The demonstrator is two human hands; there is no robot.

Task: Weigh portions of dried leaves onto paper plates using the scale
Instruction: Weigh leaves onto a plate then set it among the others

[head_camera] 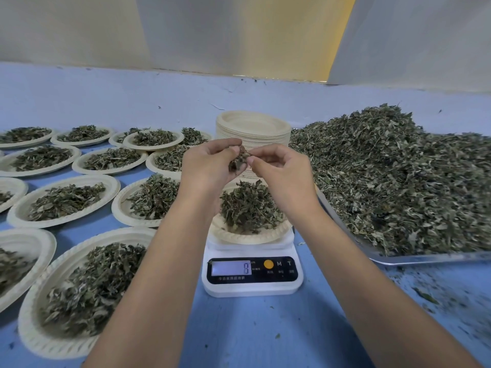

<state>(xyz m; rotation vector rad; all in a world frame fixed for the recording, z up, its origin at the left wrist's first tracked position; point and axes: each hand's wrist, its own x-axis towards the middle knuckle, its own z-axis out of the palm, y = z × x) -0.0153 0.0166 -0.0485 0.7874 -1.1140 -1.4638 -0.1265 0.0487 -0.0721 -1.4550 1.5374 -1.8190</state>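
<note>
A white digital scale [252, 274] stands in the middle of the blue table, its display lit. On it sits a paper plate [239, 236] holding a mound of dried leaves [247, 205]. Above the plate, my left hand [210, 163] cups a small clump of dried leaves [239, 158]. My right hand [279, 168] pinches at that clump with thumb and fingertips. Both hands hover over the plate without touching it.
A metal tray [425, 258] heaped with loose dried leaves [398, 179] fills the right side. A stack of empty paper plates [252, 128] stands behind the scale. Several filled paper plates [66, 200] cover the table's left. Leaf crumbs litter the front right.
</note>
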